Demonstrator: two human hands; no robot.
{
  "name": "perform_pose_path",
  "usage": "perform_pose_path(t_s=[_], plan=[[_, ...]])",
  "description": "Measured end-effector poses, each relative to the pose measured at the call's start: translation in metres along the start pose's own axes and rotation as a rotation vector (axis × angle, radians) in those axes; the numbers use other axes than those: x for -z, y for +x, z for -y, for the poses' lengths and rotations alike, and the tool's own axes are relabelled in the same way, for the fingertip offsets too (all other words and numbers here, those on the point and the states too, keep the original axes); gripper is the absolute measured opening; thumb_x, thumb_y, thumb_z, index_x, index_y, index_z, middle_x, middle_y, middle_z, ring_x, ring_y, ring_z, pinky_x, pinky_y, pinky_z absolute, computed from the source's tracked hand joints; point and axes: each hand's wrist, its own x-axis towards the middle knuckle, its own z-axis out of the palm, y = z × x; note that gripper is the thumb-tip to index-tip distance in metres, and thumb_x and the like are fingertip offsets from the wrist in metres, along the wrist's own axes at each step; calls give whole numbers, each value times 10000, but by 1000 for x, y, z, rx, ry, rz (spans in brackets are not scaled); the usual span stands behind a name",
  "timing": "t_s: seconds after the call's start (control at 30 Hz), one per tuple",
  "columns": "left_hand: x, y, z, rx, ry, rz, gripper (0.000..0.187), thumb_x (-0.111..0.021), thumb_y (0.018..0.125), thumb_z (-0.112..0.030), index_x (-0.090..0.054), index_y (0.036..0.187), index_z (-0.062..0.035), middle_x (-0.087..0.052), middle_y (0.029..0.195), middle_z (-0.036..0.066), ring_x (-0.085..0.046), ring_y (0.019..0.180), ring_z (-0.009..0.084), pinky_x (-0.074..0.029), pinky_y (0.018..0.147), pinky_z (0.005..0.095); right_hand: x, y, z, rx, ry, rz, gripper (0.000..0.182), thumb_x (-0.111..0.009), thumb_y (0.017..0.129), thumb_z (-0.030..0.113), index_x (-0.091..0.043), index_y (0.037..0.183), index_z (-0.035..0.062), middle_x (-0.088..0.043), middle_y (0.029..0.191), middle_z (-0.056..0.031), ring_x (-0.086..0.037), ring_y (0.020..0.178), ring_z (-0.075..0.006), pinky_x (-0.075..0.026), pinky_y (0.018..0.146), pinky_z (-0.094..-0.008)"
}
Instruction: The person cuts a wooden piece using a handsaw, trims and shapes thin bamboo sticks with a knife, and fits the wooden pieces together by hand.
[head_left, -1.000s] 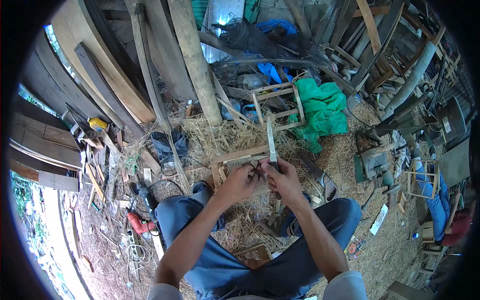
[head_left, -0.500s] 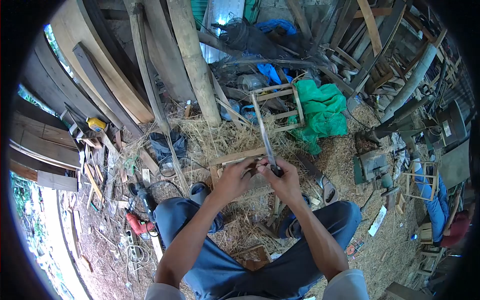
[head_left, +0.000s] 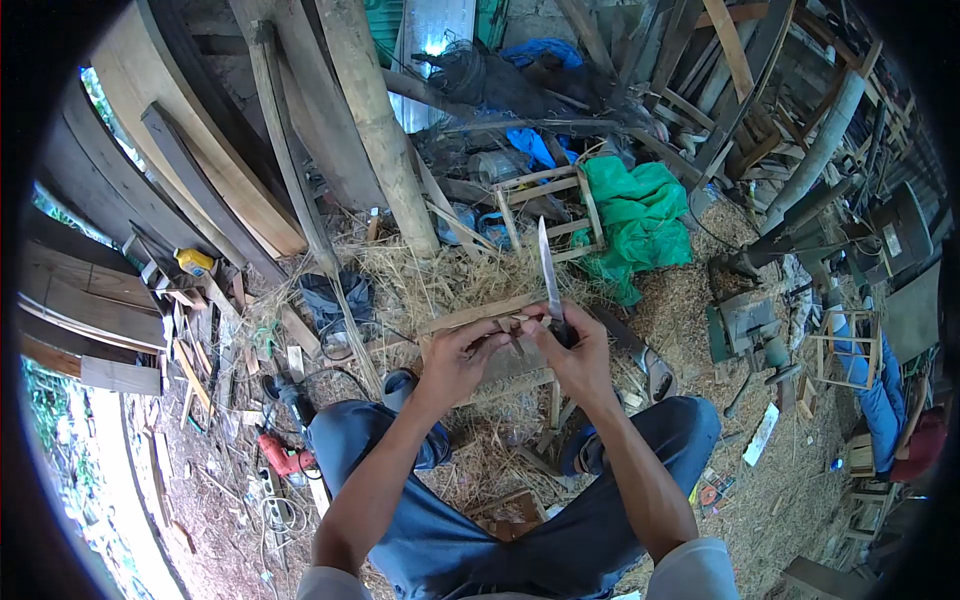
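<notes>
My right hand (head_left: 582,358) is closed around the dark handle of a knife (head_left: 549,268). Its long narrow blade points away from me, nearly upright in the view. Between the fingertips of my left hand (head_left: 455,362) is a small pale piece of wood (head_left: 510,325), which the right fingertips also seem to touch. Fingers partly cover the wood, so its full shape is hidden. Both hands are close together above a low wooden board (head_left: 495,370), between my knees. A long wooden strip (head_left: 480,313) lies just beyond them.
A handsaw (head_left: 657,375) rests by my right knee. Left are a red power tool (head_left: 282,455) and a dark one (head_left: 292,400). A wooden frame (head_left: 592,210) and green plastic sheet (head_left: 645,220) stand ahead. Planks (head_left: 200,130) lean left; a person's red top (head_left: 915,448) shows far right.
The knife's tip has swung right and toward me, so the blade looks shorter. My hands have turned slightly, and the pale wood between the fingers now shows more.
</notes>
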Motion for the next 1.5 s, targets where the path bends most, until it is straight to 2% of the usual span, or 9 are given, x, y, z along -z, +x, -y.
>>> perform_pose_path(t_s=[0.3, 0.4, 0.57, 0.63, 0.7, 0.9, 0.93, 1.03, 1.5], plan=[[2, 1, -18, 75, -131, 132, 177, -606, 850, -2, -629, 1023, 24, -677, 868, 99, -635, 783, 151, -498, 734, 280, 8, 2, -7, 118, -221, 74, 221, -671, 853, 138, -623, 997, -23, -608, 894, -37, -564, 828, -103, -445, 763, -255], [3, -10, -24, 210, -207, 156, 188, -569, 897, -52, -605, 1062, 31, -669, 851, 82, -627, 785, 134, -501, 733, 276, 7, 5, -5, -17, -65, 93, 208, -667, 860, 158, -611, 964, -12, -578, 784, -7, -534, 676, -73, -437, 623, -227], [-2, -50, -23, 389, -323, 166, 226, -525, 946, -118, -558, 1115, 29, -627, 803, 51, -589, 724, 103, -488, 677, 249, 11, 14, 11, -166, 84, -82, 167, -661, 866, 177, -593, 943, 46, -462, 622, 63, -341, 456, -8, -243, 400, -184], [0, -57, -27, 499, -364, 143, 226, -509, 957, -137, -551, 1110, 24, -587, 787, 41, -533, 660, 74, -450, 603, 226, 20, 15, 11, -175, 71, -63, 205, -663, 850, 178, -599, 966, 22, -516, 692, 49, -422, 560, -30, -324, 474, -224], [1, -59, -30, 484, -415, 92, 229, -504, 962, -151, -555, 1115, 10, -570, 780, 37, -498, 634, 64, -417, 569, 216, 20, 16, 7, 299, -316, -132, 174, -642, 848, 150, -600, 965, 30, -509, 621, 3, -418, 494, -60, -321, 452, -243], [-8, -56, -69, 552, -707, -86, 278, -491, 971, -192, -525, 1220, -71, -494, 748, 14, -364, 571, 57, -298, 498, 192, 13, -17, 28, 316, -689, 18, 245, -687, 713, 172, -644, 939, 87, -571, 585, -125, -595, 534, -253, -456, 520, -340], [-11, -54, -76, 563, -760, -138, 280, -482, 974, -191, -521, 1228, -82, -481, 744, 9, -355, 561, 55, -293, 486, 193, 11, -18, 28, 479, -781, 61, 132, -693, 694, 159, -637, 737, 47, -561, 535, -105, -562, 463, -263, -451, 478, -345], [-11, -53, -82, 557, -817, -139, 287, -467, 977, -174, -507, 1250, -97, -471, 748, 2, -338, 546, 56, -285, 466, 196, -1, -26, 29, 468, -980, 157, 155, -694, 633, 170, -637, 726, 59, -610, 610, -128, -595, 546, -327, -479, 520, -387], [-23, -57, -77, 520, -734, -220, 303, -469, 948, -49, -524, 1246, -54, -487, 791, 3, -348, 547, 60, -281, 452, 204, -4, -18, 6, 489, -1241, 99, 106, -572, 728, 150, -639, 710, 69, -640, 624, -158, -659, 586, -301, -519, 532, -404]])
